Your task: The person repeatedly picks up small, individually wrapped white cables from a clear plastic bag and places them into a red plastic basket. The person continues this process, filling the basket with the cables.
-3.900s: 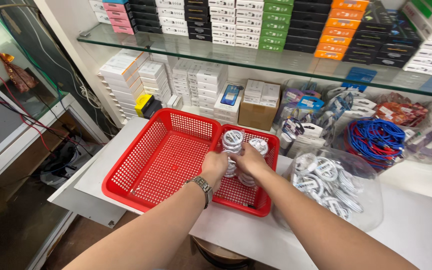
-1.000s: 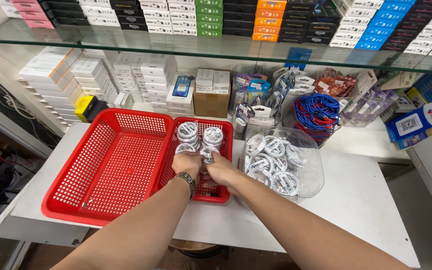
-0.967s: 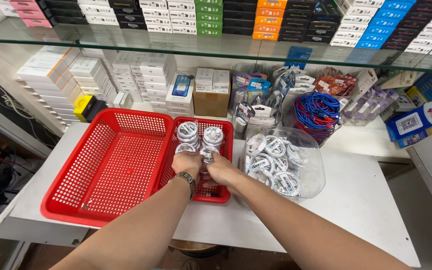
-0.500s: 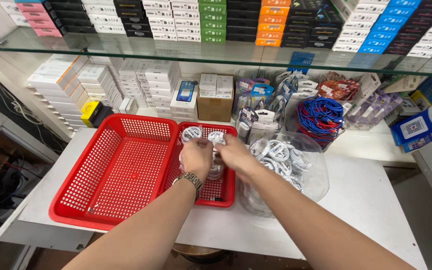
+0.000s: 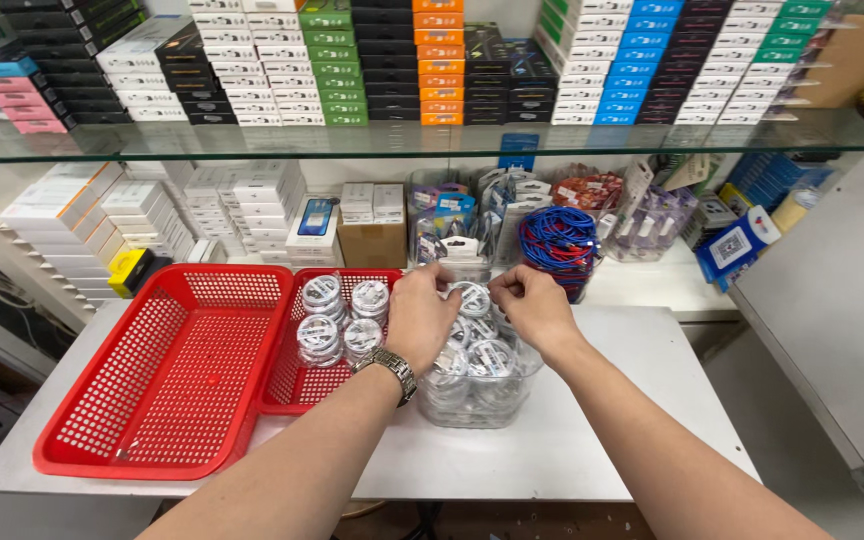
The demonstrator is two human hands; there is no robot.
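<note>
Both hands hover over a clear plastic tub filled with several coiled white cables in clear wrappers. My left hand, with a metal watch on its wrist, and my right hand pinch one coiled white cable between them at the tub's top. To the left, a small red basket holds several coiled white cables laid in rows. It overlaps the right edge of a large red basket.
The baskets and tub stand on a white table. Behind are a brown carton, a tub of blue cables, bagged accessories and stacked white boxes. A glass shelf carries rows of coloured boxes. A grey counter is at right.
Both hands moved right from the small red basket to the clear tub and closed on a coiled cable there. The view shifted left and down slightly.
</note>
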